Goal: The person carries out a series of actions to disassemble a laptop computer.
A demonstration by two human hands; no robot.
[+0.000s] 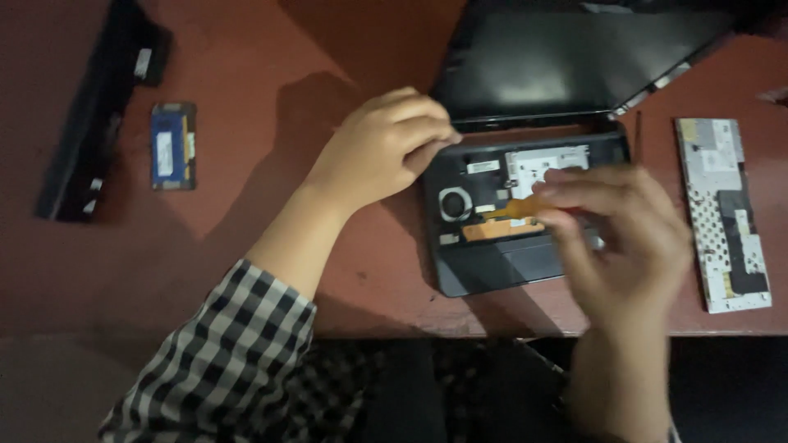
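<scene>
- The left hand point(379, 148) rests on the upper left corner of the small opened laptop point(525, 213), its fingers bent together and pressing on the black frame near the hinge.
- The right hand point(624, 238) is blurred above the right part of the laptop base; its fingers are closed on a thin orange tool point(515, 208), whose tip points to the inner parts.
- The laptop lies near the front edge of the reddish worktop point(246, 98), keyboard removed, with a round fan point(454, 203) visible inside and the screen point(566, 61) tilted back.
- The removed keyboard point(724, 213) lies face down, to the right of the laptop.
- A long black battery point(98, 107) and a small blue memory module point(173, 146) lie well apart at the left.
</scene>
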